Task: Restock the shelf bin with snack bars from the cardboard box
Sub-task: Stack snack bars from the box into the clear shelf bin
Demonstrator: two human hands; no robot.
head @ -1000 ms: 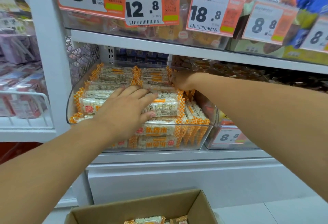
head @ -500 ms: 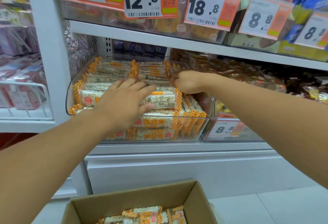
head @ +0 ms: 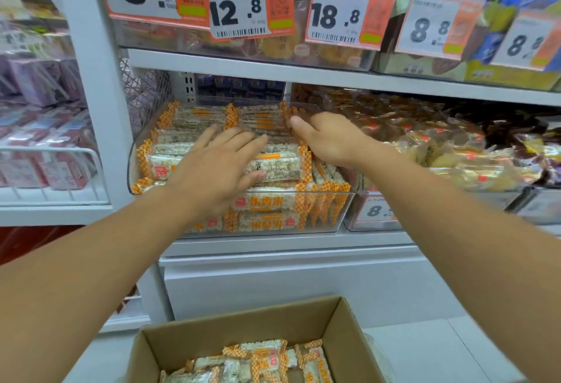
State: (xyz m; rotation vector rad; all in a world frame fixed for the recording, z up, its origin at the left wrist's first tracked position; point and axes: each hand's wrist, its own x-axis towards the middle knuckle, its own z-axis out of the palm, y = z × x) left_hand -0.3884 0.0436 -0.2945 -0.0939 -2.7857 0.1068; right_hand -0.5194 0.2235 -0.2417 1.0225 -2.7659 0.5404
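A clear plastic shelf bin [head: 334, 212] sits on the white metal shelf [head: 273, 241] at the centre of the view, packed with white puffed-rice snack bars in orange-checked wrappers [head: 273, 167], stacked flat in rows, with more standing on edge along the bin's 3 o'clock side. The left hand [head: 218, 170] lies flat on the top layer, fingers straight and spread toward 1 o'clock, pressing on the bars and grasping nothing. The right hand [head: 328, 139] rests at the bin's far 3 o'clock edge, thumb pointing toward 9 o'clock and touching the bar ends; its fingers are hidden behind the palm, so whether it grips anything cannot be told. At 6 o'clock, below the shelf, an open brown cardboard box [head: 343, 331] holds a loose heap of the same bars. Orange-and-white price tags [head: 239, 3] hang from the shelf above, at 12 o'clock.
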